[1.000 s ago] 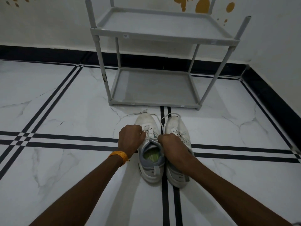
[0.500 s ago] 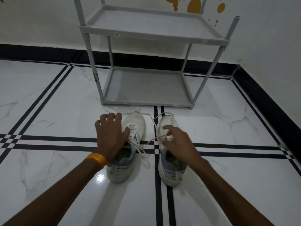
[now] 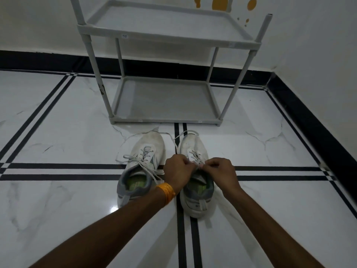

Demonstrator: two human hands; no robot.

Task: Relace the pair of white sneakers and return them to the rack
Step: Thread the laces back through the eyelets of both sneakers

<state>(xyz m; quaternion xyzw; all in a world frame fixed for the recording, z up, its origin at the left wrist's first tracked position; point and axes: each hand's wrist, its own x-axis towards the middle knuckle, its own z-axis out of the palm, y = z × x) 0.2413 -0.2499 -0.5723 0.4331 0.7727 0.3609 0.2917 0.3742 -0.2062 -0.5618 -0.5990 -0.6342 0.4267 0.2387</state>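
Two white sneakers stand side by side on the floor, toes toward the rack. The left sneaker (image 3: 144, 161) has loose laces spilling over its left side and across its opening. Over the tongue of the right sneaker (image 3: 195, 146), my left hand (image 3: 178, 172) and my right hand (image 3: 222, 171) meet, each pinching the right sneaker's lace. My left wrist wears an orange band. The grey two-shelf rack (image 3: 164, 118) stands just beyond the toes, both shelves bare.
White marble floor with black stripes runs all around. A black skirting and white walls close the back and the right side, forming a corner at the right rear. Orange spots mark the wall behind the rack.
My left hand left the left sneaker and crossed over to the right sneaker. Both hands now pinch that shoe's lace. The left sneaker sits a little apart.
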